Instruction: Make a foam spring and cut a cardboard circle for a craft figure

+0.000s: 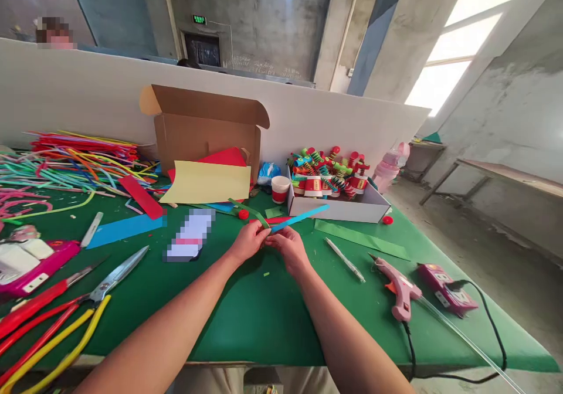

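Over the middle of the green table, my left hand [250,243] and my right hand [288,247] meet with fingers pinched together. A narrow green paper strip [250,210] slants up and left from my left fingertips. From my right fingertips a blue paper strip [304,216] reaches up and right. Their near ends come together at my fingers, which hide how they join. A red strip [281,220] lies just behind the hands, close to a round red cap [243,214]. Below them is a tiny green paper scrap [266,274].
Right: a pink glue gun [401,291] with cord, a white pen [345,260], a green strip [360,238]. Behind: a white box [338,209] of spring-bodied cup figures, paper cups [280,190], a cardboard box [206,127]. Left: scissors [116,274], a phone [190,235], pipe cleaners [83,159].
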### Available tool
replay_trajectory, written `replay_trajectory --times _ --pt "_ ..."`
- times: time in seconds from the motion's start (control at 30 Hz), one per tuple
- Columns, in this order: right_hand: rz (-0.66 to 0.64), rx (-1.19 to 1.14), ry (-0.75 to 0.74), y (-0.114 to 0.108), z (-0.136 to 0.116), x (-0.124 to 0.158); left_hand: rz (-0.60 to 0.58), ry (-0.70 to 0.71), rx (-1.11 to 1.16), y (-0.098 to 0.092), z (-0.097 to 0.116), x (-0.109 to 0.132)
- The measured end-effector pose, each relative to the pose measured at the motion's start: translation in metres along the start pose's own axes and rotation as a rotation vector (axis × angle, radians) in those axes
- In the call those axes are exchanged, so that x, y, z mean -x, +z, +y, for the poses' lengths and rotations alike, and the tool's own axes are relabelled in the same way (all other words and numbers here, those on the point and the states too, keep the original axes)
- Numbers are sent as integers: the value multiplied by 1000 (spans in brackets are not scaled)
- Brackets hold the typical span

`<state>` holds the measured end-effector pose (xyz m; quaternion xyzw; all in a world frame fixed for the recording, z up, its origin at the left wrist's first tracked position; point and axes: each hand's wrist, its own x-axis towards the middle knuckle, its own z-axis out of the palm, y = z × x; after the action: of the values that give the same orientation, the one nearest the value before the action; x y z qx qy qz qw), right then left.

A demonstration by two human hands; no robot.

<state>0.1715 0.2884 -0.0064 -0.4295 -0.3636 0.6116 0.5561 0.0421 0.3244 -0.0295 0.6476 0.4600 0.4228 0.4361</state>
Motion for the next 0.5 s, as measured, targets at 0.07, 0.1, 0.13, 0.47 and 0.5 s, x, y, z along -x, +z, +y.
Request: replay_trajectory --times 0.07,0.1,0.13,0.47,0.5 --pt "-7 31 7 -3 -3 0 3 36 -41 -1 2 0" --pt "-6 38 10 -4 -4 -1 6 53 -55 -2 3 0" --pt "-8 41 12 -5 -5 -1 10 67 -67 -2 4 1" --pt "5 40 0 -7 0 -7 39 31 -81 -1 5 0" --pt "11 44 -6 -7 1 -8 39 17 -70 -1 6 0"
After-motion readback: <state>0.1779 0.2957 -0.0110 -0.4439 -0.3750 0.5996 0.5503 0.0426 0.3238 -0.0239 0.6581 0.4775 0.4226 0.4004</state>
